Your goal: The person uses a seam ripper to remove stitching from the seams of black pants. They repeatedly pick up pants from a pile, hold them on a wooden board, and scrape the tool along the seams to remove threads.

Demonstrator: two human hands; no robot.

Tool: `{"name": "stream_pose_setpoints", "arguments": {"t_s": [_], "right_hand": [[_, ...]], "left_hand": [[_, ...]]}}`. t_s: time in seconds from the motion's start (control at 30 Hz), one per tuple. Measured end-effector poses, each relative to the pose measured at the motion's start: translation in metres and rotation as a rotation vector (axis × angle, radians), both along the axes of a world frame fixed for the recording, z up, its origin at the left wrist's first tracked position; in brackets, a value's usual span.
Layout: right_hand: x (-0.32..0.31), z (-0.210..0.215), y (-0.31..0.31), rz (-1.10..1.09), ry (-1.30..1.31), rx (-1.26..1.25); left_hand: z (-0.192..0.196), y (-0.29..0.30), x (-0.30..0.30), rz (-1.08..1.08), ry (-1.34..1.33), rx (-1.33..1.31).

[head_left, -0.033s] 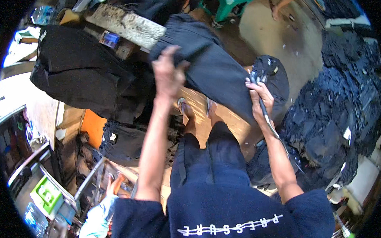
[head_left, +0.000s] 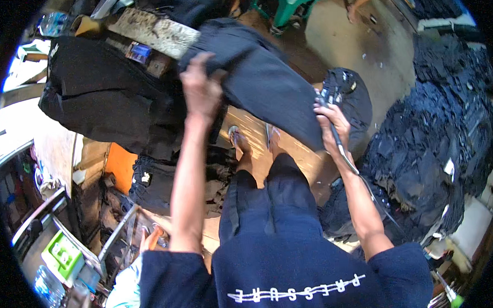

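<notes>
A dark garment, long and narrow like a trouser leg, lies stretched over the end of a worn, pale board. My left hand is at the garment's left edge; motion blur hides how its fingers are set. At the other end of the cloth, my right hand is closed round a slim, dark, pen-like tool with a cord or hose running back along my forearm. Its exact kind is unclear. Beyond that hand, a gathered part of dark cloth with a small pale tag hangs down.
A large heap of dark cloth rises on the right. More dark garments drape at left, and a folded stack sits below them. A green stool stands at the back. Another person's pale clothing shows at lower left.
My left hand has shifted left and slightly up along the cloth. The garment's left end has moved left too. My right hand keeps the tool, nearly unmoved.
</notes>
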State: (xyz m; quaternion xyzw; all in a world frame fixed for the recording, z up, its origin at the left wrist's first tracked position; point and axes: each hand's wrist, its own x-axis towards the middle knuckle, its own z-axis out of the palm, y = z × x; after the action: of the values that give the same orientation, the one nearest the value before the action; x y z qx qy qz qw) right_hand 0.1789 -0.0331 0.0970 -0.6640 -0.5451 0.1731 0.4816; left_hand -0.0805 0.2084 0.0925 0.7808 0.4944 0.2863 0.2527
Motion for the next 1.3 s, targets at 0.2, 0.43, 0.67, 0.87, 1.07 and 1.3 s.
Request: {"name": "stream_pose_setpoints", "arguments": {"t_s": [0.2,0.43,0.67,0.87,1.07,1.3], "right_hand": [[-0.006,-0.053,0.031,0.218,-0.191,-0.003],[0.033,-0.046,0.004,0.283,-0.057,0.019],[0.045,-0.061,0.000,0.240,0.224,-0.080],[0.056,-0.051,0.018,0.104,0.359,-0.023],[0.057,-0.049,0.003,0.030,0.339,0.045],[0.058,-0.059,-0.044,0.237,-0.056,0.171]], "left_hand": [[-0.010,0.034,-0.001,0.311,0.284,0.390],[-0.063,-0.063,0.054,-0.174,0.263,0.211],[-0.074,-0.043,0.074,-0.070,0.545,0.406],[-0.091,-0.008,0.104,0.033,0.456,0.257],[-0.043,-0.088,0.110,0.340,0.092,0.376],[-0.055,-0.260,0.120,0.399,-0.852,-0.893]]}}
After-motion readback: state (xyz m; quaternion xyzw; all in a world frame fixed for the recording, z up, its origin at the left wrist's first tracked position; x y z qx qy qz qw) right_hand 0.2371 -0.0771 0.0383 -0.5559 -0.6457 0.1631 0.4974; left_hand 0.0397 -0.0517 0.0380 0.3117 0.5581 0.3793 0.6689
